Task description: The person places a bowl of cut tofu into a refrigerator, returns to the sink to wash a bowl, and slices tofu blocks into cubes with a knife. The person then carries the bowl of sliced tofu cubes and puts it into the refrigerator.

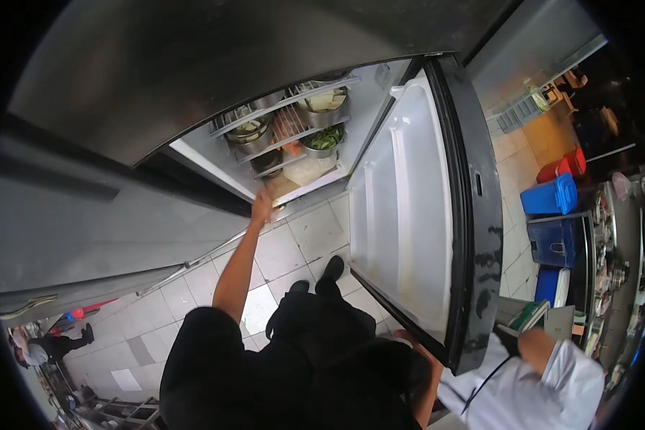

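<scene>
My left hand reaches down at the lower front edge of the refrigerator. It looks open, with fingers stretched out, though motion blurs them. Inside are wire shelves with metal pots: one with pale cut pieces, one with green vegetables, and another pot at left. A whitish plastic bag lies at the bottom. The refrigerator door stands open on the right. My right hand is by the door's lower corner, and its fingers are mostly hidden.
A person in a white top stands close behind the door at lower right. Blue bins and a red bin stand farther right beside loaded shelving. Another person is far left on the tiled floor.
</scene>
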Motion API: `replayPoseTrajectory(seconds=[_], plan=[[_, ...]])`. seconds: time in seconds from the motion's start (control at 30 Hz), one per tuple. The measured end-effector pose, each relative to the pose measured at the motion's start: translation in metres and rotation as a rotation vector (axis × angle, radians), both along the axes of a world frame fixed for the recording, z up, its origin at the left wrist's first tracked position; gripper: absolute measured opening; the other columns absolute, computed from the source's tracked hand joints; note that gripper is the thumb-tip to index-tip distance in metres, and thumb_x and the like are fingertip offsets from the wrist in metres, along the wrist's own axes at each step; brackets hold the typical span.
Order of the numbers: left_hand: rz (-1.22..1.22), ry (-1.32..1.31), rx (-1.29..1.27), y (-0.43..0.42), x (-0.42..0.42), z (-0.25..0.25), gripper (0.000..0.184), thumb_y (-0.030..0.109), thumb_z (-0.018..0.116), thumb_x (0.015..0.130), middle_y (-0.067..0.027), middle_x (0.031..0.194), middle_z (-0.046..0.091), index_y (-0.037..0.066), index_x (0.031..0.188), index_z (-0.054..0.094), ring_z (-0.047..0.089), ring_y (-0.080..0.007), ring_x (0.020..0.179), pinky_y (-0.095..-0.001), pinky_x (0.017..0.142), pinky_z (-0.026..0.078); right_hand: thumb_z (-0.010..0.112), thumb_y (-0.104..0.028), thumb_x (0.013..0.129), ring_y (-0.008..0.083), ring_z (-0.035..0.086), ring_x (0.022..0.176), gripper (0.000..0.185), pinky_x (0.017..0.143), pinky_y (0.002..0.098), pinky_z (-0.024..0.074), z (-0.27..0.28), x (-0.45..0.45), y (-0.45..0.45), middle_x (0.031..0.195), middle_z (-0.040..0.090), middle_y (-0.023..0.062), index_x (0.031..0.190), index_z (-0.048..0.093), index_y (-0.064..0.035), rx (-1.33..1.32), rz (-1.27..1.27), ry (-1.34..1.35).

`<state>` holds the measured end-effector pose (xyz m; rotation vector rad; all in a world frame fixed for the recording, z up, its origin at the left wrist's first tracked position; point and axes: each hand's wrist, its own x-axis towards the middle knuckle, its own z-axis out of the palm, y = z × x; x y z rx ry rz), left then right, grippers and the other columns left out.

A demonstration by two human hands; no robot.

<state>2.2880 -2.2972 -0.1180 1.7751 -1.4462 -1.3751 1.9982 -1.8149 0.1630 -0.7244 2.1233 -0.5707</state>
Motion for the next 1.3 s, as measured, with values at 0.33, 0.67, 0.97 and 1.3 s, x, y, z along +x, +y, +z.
replayPoseTrajectory(seconds=[0.33,0.67,0.97,1.3], plan=[[0.002,-0.302,0.845,0.271,0.264,0.007,0.062,0.047,0.06,0.088,-0.0155,0.124,0.057,0.01,0.136,0.046,0.068,-0.0359,0.088,-0.0514,0.063,0.056,0.077,-0.044,0.075,0.0302,0.066,0.088,0.045,0.082,0.0377,0.0496,-0.012,0.134,-0.098,0.087,0.071,0.0133,0.097,0.072,-0.0046,-0.509,-0.055,-0.142],[0.275,-0.187,0.706,0.271,0.29,0.016,0.055,0.045,0.059,0.089,-0.0131,0.119,0.056,0.014,0.133,0.047,0.066,-0.0342,0.091,-0.0532,0.073,0.052,0.085,-0.034,0.067,0.0268,0.063,0.093,0.084,0.078,0.0377,0.0504,-0.011,0.185,-0.177,0.131,0.051,0.0195,0.131,0.042,0.0007,-0.469,0.081,0.174],[-0.193,-0.235,0.769,0.218,0.097,-0.035,0.057,0.047,0.059,0.089,-0.0139,0.115,0.057,0.013,0.133,0.048,0.064,-0.0329,0.087,-0.0523,0.073,0.05,0.076,-0.028,0.08,0.0255,0.068,0.082,0.049,0.073,0.0353,0.0547,0.039,0.068,-0.203,0.119,0.064,0.0148,0.121,0.062,-0.0041,-0.735,0.665,-0.267],[-0.596,-0.239,0.587,0.183,-0.157,-0.005,0.058,0.048,0.056,0.088,-0.0143,0.119,0.057,0.012,0.133,0.046,0.063,-0.0287,0.087,-0.0483,0.069,0.048,0.071,-0.023,0.085,0.0252,0.07,0.076,0.035,0.07,0.0359,0.055,0.015,-0.156,-0.055,0.107,0.07,0.0141,0.113,0.065,-0.0036,-0.657,0.073,-0.082]])
